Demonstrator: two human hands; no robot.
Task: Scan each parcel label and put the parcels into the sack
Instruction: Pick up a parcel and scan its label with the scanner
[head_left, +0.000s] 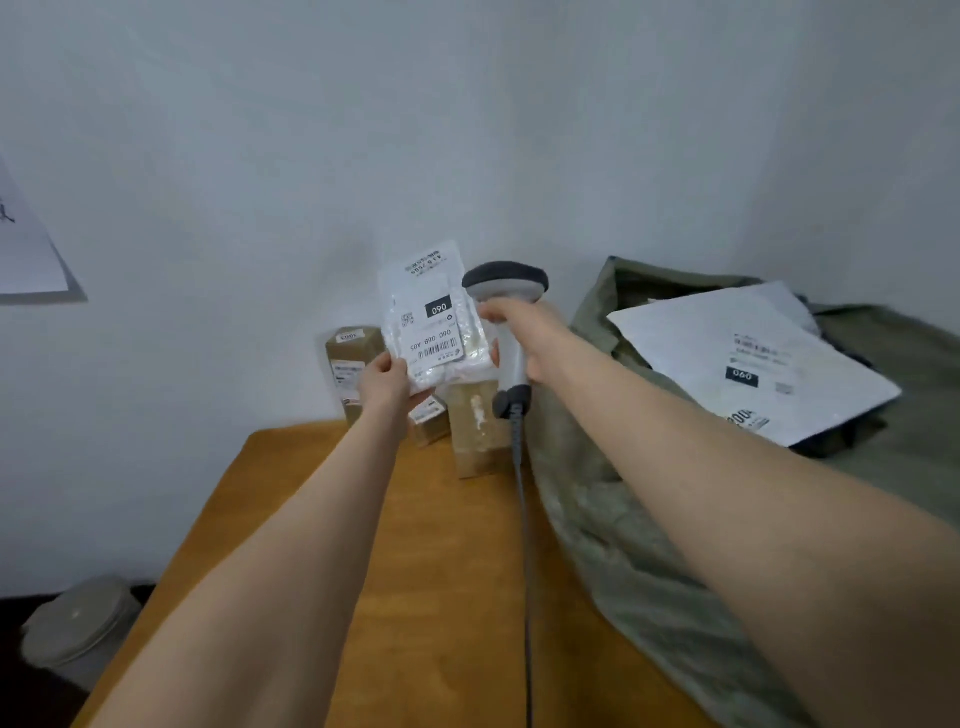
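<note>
My left hand (387, 382) pinches the lower corner of a small white bubble-wrap parcel (434, 317), held upright in the air with its printed label facing me. My right hand (524, 332) grips the handle of a grey and white barcode scanner (506, 283); the scanner's head sits just right of the parcel's top. Its cable (524, 545) hangs down over the table. The olive green sack (623, 530) lies open on the right, with a large white flat parcel (748, 364) resting in its mouth.
Three brown taped boxes stand at the far end of the orange wooden table (322, 519): one on the left (350, 371), a small one (431, 423), a taller one (478, 428). A grey lidded bin (78, 629) sits on the floor at left. A white wall is behind.
</note>
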